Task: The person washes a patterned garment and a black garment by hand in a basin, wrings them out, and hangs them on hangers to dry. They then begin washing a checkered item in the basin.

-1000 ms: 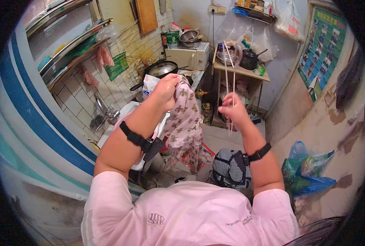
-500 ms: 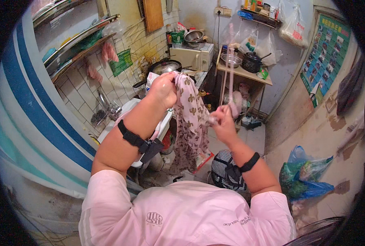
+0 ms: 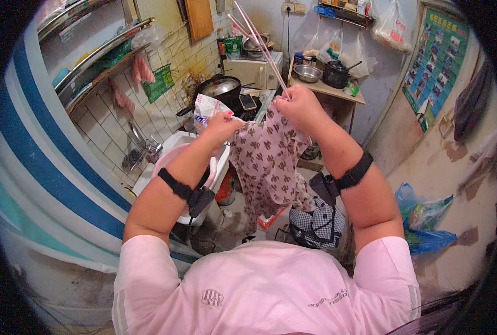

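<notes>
A pink garment (image 3: 265, 162) with a brown cactus print hangs spread between my two hands, its lower part dangling over the floor. My left hand (image 3: 222, 125) is closed on its upper left edge. My right hand (image 3: 300, 109) grips the upper right edge, together with thin pink rods (image 3: 259, 42) that look like a clothes hanger and rise up and to the left. The fingertips of the right hand are partly hidden by the hand itself. Whether the hanger touches the cloth cannot be seen.
At the left is a white sink (image 3: 222, 167) holding a pink basin (image 3: 173, 158). A wok (image 3: 218, 88), a phone (image 3: 247, 102) and a microwave (image 3: 247, 73) stand beyond. A black pot (image 3: 338, 73) sits on a table at the back right. A checkered bag (image 3: 315, 226) lies below.
My right hand has risen and now grips the garment's edge as well as the rods, which tilt left. My left hand has lowered slightly. The garment is spread wider.
</notes>
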### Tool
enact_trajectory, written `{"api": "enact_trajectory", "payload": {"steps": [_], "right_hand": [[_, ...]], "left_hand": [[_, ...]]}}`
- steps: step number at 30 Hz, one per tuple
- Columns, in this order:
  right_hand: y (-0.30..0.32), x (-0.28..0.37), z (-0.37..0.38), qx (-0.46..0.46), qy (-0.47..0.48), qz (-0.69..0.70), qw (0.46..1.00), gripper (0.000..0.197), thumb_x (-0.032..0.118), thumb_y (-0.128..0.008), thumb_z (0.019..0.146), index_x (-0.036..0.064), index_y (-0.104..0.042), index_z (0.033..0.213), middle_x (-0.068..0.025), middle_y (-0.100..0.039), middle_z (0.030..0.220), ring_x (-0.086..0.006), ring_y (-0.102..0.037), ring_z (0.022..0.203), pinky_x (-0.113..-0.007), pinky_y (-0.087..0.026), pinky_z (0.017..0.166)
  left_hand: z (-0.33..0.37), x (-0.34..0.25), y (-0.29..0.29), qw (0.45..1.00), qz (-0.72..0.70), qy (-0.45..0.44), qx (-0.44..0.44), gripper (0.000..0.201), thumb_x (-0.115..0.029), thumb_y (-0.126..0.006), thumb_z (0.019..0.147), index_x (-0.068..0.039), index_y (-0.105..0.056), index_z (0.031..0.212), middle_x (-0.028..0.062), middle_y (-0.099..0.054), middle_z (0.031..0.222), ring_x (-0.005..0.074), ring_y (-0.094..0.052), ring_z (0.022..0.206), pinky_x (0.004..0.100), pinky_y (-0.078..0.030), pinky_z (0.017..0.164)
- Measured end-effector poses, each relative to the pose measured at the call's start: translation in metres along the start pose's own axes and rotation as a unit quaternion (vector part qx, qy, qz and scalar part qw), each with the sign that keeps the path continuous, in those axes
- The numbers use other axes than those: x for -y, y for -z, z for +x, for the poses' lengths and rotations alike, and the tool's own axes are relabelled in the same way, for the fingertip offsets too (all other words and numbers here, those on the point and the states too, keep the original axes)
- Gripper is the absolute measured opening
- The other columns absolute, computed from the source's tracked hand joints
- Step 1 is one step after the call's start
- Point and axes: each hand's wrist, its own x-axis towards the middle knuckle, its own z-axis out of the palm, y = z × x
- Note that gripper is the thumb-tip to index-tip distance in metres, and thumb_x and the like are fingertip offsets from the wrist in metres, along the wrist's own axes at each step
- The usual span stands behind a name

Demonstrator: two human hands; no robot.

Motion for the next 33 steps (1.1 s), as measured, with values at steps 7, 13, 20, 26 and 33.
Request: {"api": "enact_trajectory", "payload": {"steps": [7,13,20,26,33], "right_hand": [[-0.001,-0.001,0.020,0.049,-0.053,0.016,0.997,0.031,0.026,-0.072,0.068,-0.0025,-0.069,0.081,-0.0177,-0.066,0.069,-0.0253,-0.063,0.061,-0.037,-0.050,0.061],[0.018,-0.001,0.017,0.139,-0.153,0.044,0.977,0.027,0.007,-0.074,0.068,-0.0026,-0.064,0.091,-0.0078,-0.065,0.079,-0.0158,-0.058,0.070,-0.031,-0.047,0.061],[0.033,-0.038,-0.007,0.154,-0.144,-0.003,0.977,0.032,-0.009,-0.063,0.063,0.0000,-0.057,0.093,-0.0058,-0.058,0.079,-0.0165,-0.057,0.070,-0.033,-0.049,0.058],[0.030,-0.069,-0.009,0.110,-0.188,0.021,0.976,0.018,-0.004,-0.063,0.073,0.0020,-0.064,0.089,-0.0038,-0.061,0.074,-0.0144,-0.055,0.062,-0.032,-0.047,0.054],[0.026,-0.043,-0.016,0.141,-0.196,0.152,0.958,0.009,0.016,-0.062,0.085,0.0070,-0.062,0.083,-0.0002,-0.060,0.074,-0.0103,-0.053,0.065,-0.029,-0.044,0.055]], "left_hand": [[-0.039,-0.033,-0.062,0.970,0.161,-0.176,-0.038,0.084,-0.059,-0.071,0.073,0.006,-0.050,0.123,0.0288,-0.041,0.129,0.0409,-0.044,0.121,0.0442,-0.040,0.099],[0.009,0.002,-0.037,0.953,0.241,-0.152,0.097,0.045,-0.013,-0.061,0.081,-0.012,-0.055,0.126,0.0235,-0.060,0.109,0.0449,-0.059,0.101,0.0422,-0.049,0.086],[-0.005,-0.050,0.000,0.985,-0.144,-0.053,0.080,0.024,-0.002,-0.052,0.082,-0.003,-0.059,0.106,0.0051,-0.061,0.086,0.0134,-0.056,0.072,0.0288,-0.045,0.063],[-0.009,-0.063,0.010,0.971,-0.187,-0.072,0.133,0.014,-0.010,-0.058,0.085,-0.004,-0.063,0.097,-0.0040,-0.056,0.078,0.0061,-0.047,0.068,0.0228,-0.037,0.061],[0.003,-0.052,0.028,0.975,0.135,-0.036,0.175,0.039,-0.020,-0.067,0.079,-0.001,-0.060,0.112,0.0035,-0.063,0.091,0.0111,-0.055,0.080,0.0261,-0.045,0.072]]}}
